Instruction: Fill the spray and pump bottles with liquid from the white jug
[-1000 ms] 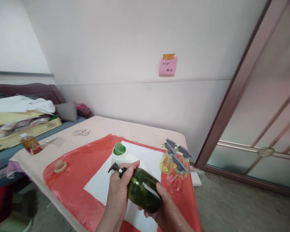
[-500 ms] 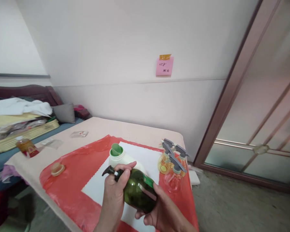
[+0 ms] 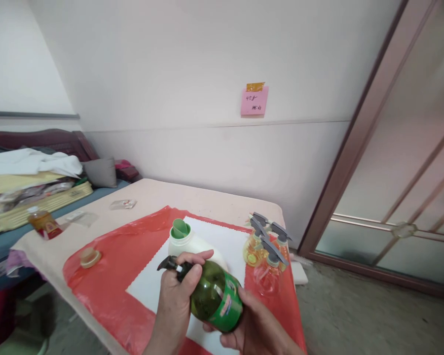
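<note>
Between my hands lies a dark green pump bottle [image 3: 210,292], tilted, with its black pump head pointing left and its green label facing up. My left hand [image 3: 177,298] is closed around the neck and shoulder, thumb on top. The base end rests in my right hand [image 3: 257,320], whose fingers curl underneath and are partly hidden. Just behind the bottle stands a white jug [image 3: 198,249] with a green opening and a green cap or cup in it; its lower part is covered by my left hand and the bottle.
White paper [image 3: 148,286] lies on red plastic sheeting [image 3: 111,281] over a pale table. Several clear spray bottles [image 3: 268,271] with grey triggers stand at the right. A round beige lid [image 3: 90,257] and an amber bottle [image 3: 44,224] are leftward. A pink note [image 3: 254,101] hangs on the wall.
The pump bottle has been rolled in my hands, so its green label now shows broadly instead of just an edge. Both hands keep their hold on it.
</note>
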